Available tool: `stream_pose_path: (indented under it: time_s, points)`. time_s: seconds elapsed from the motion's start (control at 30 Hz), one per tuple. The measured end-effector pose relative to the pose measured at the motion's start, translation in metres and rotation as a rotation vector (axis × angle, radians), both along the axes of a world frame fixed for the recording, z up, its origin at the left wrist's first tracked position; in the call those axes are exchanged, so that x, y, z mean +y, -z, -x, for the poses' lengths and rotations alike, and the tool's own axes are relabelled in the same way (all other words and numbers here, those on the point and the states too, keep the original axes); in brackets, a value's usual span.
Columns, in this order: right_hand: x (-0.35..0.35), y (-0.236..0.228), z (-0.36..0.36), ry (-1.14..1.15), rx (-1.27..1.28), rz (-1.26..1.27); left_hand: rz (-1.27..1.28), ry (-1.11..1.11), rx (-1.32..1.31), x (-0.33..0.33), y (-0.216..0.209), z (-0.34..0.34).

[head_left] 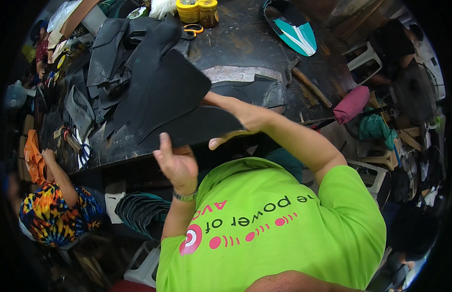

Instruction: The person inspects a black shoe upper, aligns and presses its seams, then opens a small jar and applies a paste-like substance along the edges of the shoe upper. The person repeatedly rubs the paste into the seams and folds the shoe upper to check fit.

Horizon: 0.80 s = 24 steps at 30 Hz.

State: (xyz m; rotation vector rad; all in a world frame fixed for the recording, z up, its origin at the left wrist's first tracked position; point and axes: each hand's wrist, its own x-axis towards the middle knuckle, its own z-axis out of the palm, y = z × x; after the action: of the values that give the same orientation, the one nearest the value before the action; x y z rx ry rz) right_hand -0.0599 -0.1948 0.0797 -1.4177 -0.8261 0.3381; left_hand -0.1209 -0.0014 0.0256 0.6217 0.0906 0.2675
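Note:
Both hands hold a black shoe upper [160, 95], a wide flat piece with seams and two long flaps, above the table's near edge. My left hand [180, 163] is closed on its lower edge, one digit lying over the front and the other fingers partly hidden beneath. My right hand [243, 117] grips the right end, with the thumb below and most fingers hidden behind the black material. Just beyond the right hand, another black upper [248, 92] lies flat by a worn grey sheet [243, 74]. Left of the held piece is a pile of black uppers [105, 53].
A hammer [311, 86] lies toward the table's right edge. Orange-handled scissors [193, 31] and yellow jars [189, 12] stand farther back, near a teal-and-white upper [295, 31]. At left, a person in a multicoloured shirt [60, 211] sits by the dark table [221, 46].

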Motion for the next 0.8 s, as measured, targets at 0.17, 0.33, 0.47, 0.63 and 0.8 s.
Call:
stream_pose_path:
  time_s: [0.17,0.33,0.47,0.63,0.8]
  points:
    - [-0.030,0.004,0.034,0.416,0.604,-0.682,-0.025,0.200,-0.056,-0.061,0.009,-0.006]
    - [-0.128,-0.004,0.013,0.902,0.545,-0.487,-0.810,0.502,-0.380,-0.074,-0.004,-0.022]
    - [-0.211,-0.009,0.010,0.826,0.628,-0.077,-1.360,0.267,-0.291,-0.059,-0.019,-0.052]
    - [-0.205,0.024,0.000,1.145,-0.188,0.866,-1.944,0.032,-0.322,-0.062,-0.019,-0.081]
    - [-0.183,0.019,0.001,0.721,-0.546,1.102,-1.935,-0.199,-0.475,-0.068,-0.009,-0.114]
